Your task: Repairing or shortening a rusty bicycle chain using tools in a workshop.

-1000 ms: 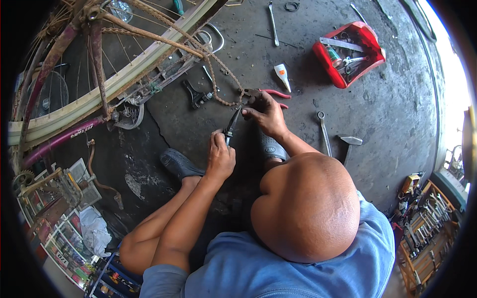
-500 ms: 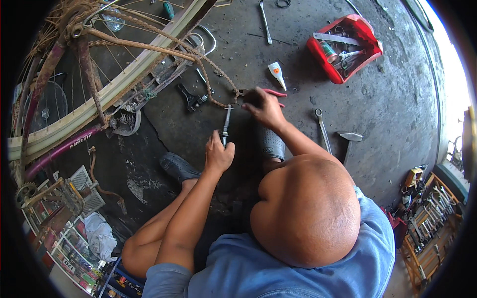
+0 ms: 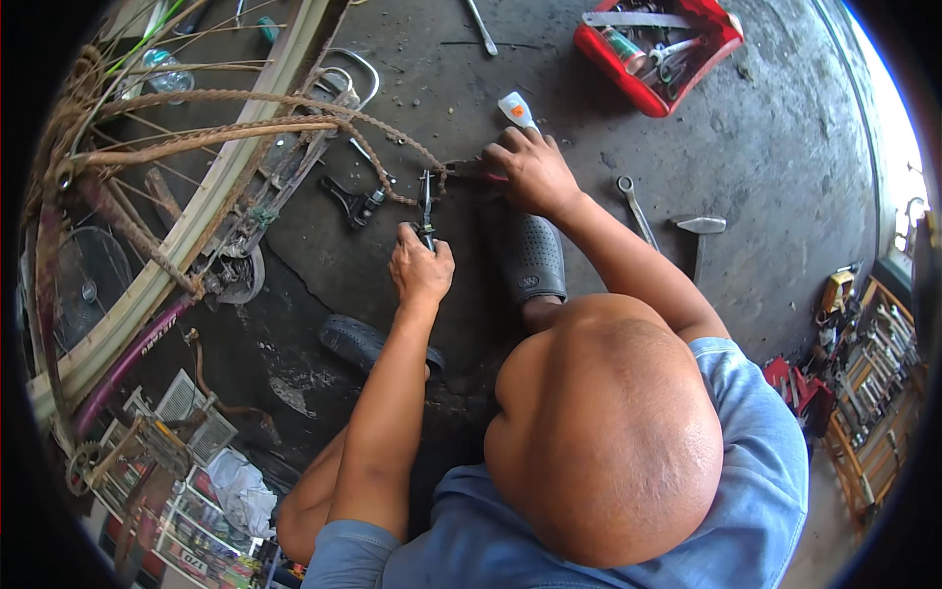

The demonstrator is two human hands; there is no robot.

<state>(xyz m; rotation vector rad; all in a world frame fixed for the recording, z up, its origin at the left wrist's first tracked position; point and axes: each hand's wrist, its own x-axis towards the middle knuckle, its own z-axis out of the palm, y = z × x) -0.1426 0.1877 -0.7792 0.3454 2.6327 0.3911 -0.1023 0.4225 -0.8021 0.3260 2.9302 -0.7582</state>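
My left hand [image 3: 420,262] is closed on long-nose pliers [image 3: 427,208], whose jaws point at the loose lower loop of the rusty bicycle chain [image 3: 392,145]. My right hand [image 3: 533,169] is curled over red-handled pliers [image 3: 492,177] that lie by the chain's end; its fingers cover most of their handles. Just beyond those fingers is a white squeeze bottle [image 3: 516,107]. A black metal part [image 3: 345,202] rests on the floor left of the pliers.
A rusty bicycle wheel [image 3: 237,147] and frame fill the left side. At upper right is a red container [image 3: 598,49] of tools. A ring spanner [image 3: 636,208] and hammer [image 3: 699,225] lie right of my leg; a wooden rack of spanners [image 3: 873,383] stands at lower right.
My right hand has left the chain end and reached forward onto the red handles. My left hand keeps the long-nose pliers near the chain. The whole scene has shifted up-left in view.
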